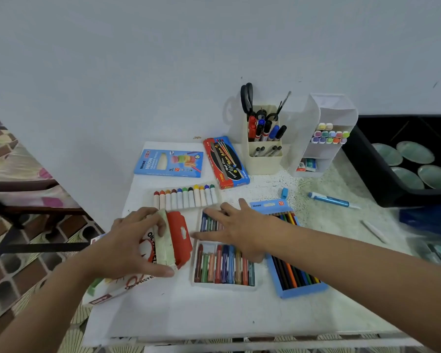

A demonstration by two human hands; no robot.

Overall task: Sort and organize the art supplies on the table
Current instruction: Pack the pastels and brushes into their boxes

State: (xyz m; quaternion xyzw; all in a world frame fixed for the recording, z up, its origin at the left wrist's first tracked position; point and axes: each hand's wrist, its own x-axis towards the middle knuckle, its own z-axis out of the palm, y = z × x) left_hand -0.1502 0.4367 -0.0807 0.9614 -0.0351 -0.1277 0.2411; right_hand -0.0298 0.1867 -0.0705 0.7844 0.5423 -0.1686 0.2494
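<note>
The main risk lay in getting the tray point(224, 270) of pastels point(218, 266) into the box point(138, 284). The pastels lay loose in two rows, so any tilt as the tray was lifted could have let them roll out onto the table point(189, 314). The box's red flap point(180, 230) stood open towards the tray and could have caught its edge or folded inwards if the two were pushed together at an angle. The near end of the box seemed to hang past the table's left edge, so a loosened hold there might have dropped it. The open pencil box point(298, 278) lay just beside the tray under the right forearm, and a careless sweep could have knocked it and its pencils

The left hand point(127, 240) gripped the box at its open end, fingers curled over the top by the flap and the thumb pressed against the nearer side. The right hand point(237, 230) held nothing: its fingers were straight and spread wide across the tray's far row, thumb pointing towards the box. Whether it pressed on the pastels or only hovered over them could not be told. The tray sat mid-table, between the box and the pencil box, with a row of crayons point(186, 198) behind it
</note>
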